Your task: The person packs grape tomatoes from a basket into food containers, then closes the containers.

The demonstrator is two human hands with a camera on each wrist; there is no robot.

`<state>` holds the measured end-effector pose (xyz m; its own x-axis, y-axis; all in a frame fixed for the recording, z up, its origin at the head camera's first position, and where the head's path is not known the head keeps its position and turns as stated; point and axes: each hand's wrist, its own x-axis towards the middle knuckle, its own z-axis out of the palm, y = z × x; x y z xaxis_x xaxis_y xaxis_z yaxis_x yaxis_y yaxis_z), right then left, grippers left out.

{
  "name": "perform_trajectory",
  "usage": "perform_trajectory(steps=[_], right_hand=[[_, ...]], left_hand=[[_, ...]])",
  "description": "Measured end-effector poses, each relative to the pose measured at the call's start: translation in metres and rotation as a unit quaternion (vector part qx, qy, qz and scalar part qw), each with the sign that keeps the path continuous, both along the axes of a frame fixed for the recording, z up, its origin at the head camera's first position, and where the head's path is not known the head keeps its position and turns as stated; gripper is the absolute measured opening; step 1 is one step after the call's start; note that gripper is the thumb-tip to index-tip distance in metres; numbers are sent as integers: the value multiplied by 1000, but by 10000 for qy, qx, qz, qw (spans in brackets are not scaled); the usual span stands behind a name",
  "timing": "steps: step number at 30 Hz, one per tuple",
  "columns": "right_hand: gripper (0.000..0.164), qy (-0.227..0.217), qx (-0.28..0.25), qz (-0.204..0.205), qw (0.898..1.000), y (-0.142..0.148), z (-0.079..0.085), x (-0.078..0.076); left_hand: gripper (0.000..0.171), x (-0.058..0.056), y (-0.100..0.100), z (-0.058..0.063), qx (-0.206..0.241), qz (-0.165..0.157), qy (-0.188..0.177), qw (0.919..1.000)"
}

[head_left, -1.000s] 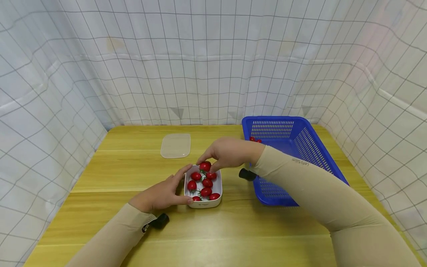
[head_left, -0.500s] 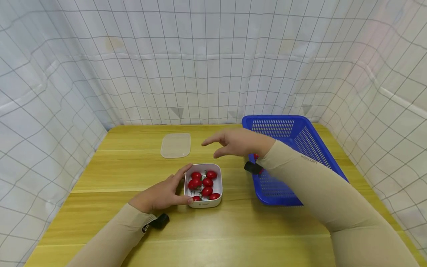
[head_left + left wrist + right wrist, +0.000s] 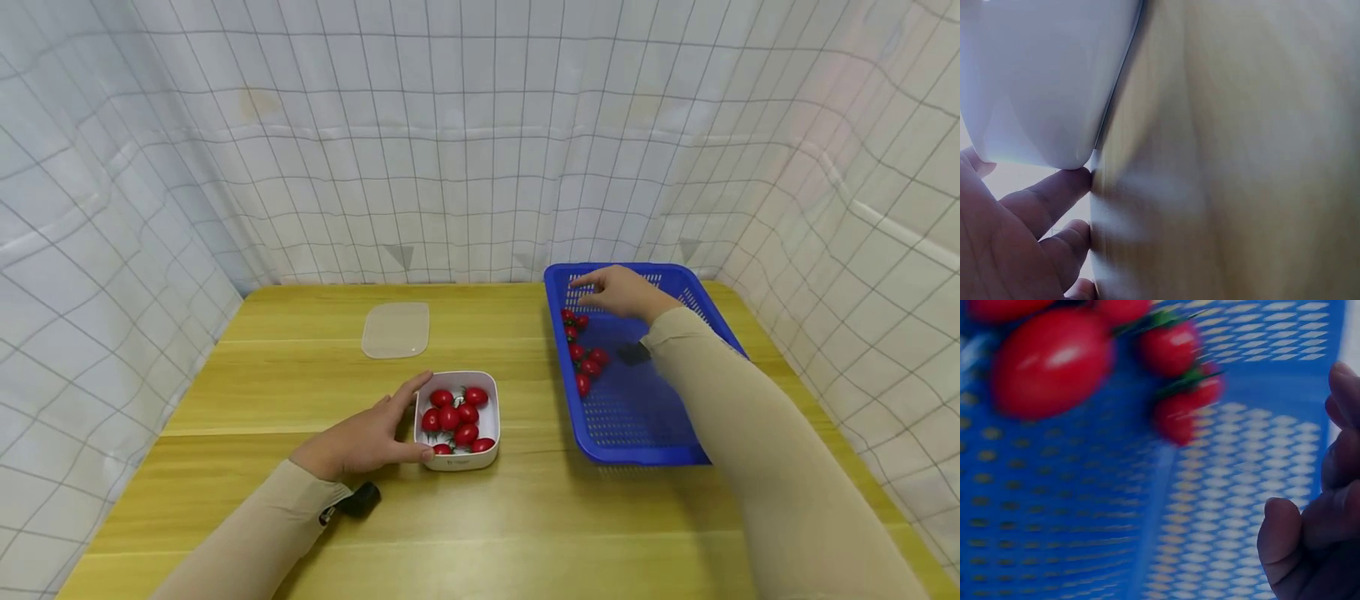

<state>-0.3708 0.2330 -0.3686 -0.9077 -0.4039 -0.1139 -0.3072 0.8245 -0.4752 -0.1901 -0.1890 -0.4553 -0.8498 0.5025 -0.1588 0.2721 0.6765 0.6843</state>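
A white square food container [image 3: 487,457] stands on the wooden table with several red cherry tomatoes [image 3: 448,417] in it. My left hand [image 3: 367,435] holds it at its left side, thumb at the front corner and index finger at the back corner. Over the blue basket [image 3: 567,358], near its back wall, hovers my right hand [image 3: 621,293] with bent fingers and nothing between them. More cherry tomatoes [image 3: 590,367] lie along the basket's left wall. In the right wrist view, tomatoes [image 3: 1054,365] with green stems sit apart from the fingers [image 3: 1280,528].
A translucent flat lid [image 3: 395,330] lies on the table [image 3: 285,367] behind the container. White curtains [image 3: 480,150] with a grid pattern enclose the table at the back and both sides.
My right hand has let go of a cherry tomato in the container, lifted away and moved right over the basket. The released tomato has settled among the others. The left hand has stayed put.
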Motion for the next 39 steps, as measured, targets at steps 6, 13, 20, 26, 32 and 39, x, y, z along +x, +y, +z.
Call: perform_trajectory(steps=[6, 13, 20, 26, 32, 39], right_hand=[[44, -138, 394, 185, 9990, 12, -25, -11], [43, -229, 931, 453, 9944, 13, -43, -19], [41, -312, 960, 302, 9944, 13, -52, -23], [39, -412, 1075, 260, 9930, 12, -53, -25], [39, -504, 1166, 178, 9917, 10, -52, -24], [39, -624, 1203, 17, 9908, 8, -51, -24]], left_hand=[[109, 0, 1, 0, 6, 10, -5, 10000], [109, 0, 1, 1, 32, 16, -76, 10000], [111, 0, 1, 1, 0, 59, -97, 9999], [110, 1, 2, 1, -7, 84, -111, 9999], [109, 1, 3, 1, -25, 93, -114, 9999], [109, 1, 2, 0, -62, 128, -92, 9999]])
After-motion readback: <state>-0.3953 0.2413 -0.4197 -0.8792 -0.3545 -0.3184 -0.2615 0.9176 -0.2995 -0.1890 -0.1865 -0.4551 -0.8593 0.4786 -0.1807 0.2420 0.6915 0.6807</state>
